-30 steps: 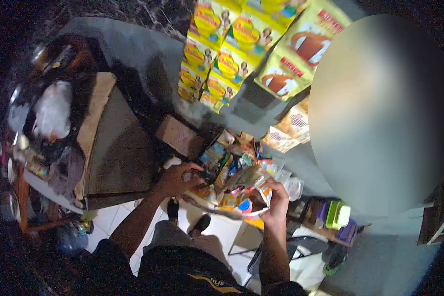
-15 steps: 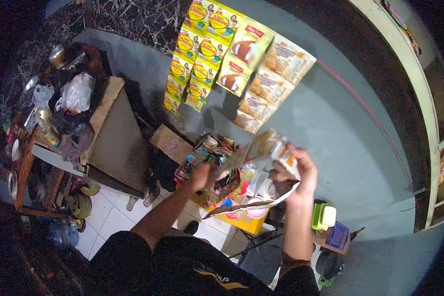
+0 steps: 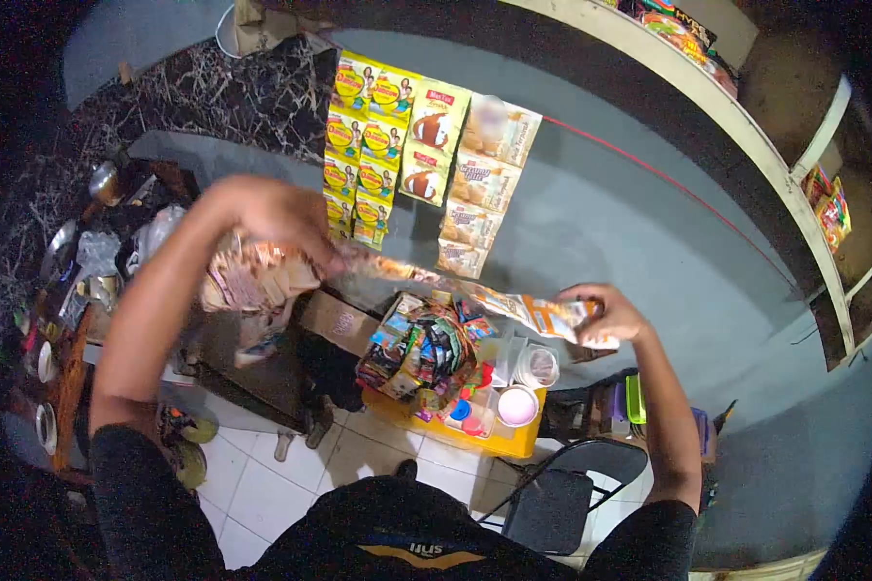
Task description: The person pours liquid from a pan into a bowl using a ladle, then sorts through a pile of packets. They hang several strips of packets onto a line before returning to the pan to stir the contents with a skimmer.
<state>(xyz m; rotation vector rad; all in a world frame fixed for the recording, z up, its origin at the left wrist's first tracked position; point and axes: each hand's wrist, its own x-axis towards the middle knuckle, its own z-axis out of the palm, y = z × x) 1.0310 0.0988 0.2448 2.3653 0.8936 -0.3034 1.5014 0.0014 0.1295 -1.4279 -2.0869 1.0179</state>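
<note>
A long strip of orange-and-white drink sachets [image 3: 518, 308] is stretched between my two hands, in front of the grey wall. At its left end my raised left hand [image 3: 273, 215] is closed on the strip, blurred by motion. More sachets [image 3: 252, 276] dangle below that hand, also smeared. My right hand [image 3: 610, 315] pinches the other end, fingers curled over the sachet's edge. Beyond the strip, rows of yellow sachets [image 3: 378, 136], green-and-brown sachets [image 3: 434, 126] and cream-coloured sachets [image 3: 484, 184] hang on the wall.
A basket of mixed sachets [image 3: 424, 353] and several plastic tubs [image 3: 518, 407] stand on a yellow table [image 3: 504, 443] below. A black folding chair [image 3: 547, 508] is at the right. To the left is a cluttered cabinet [image 3: 252, 382]; a shelf [image 3: 688, 92] curves overhead.
My left hand has risen and swung left, pulling the strip out lengthwise. My right hand has shifted slightly right, and the view has turned and moved back.
</note>
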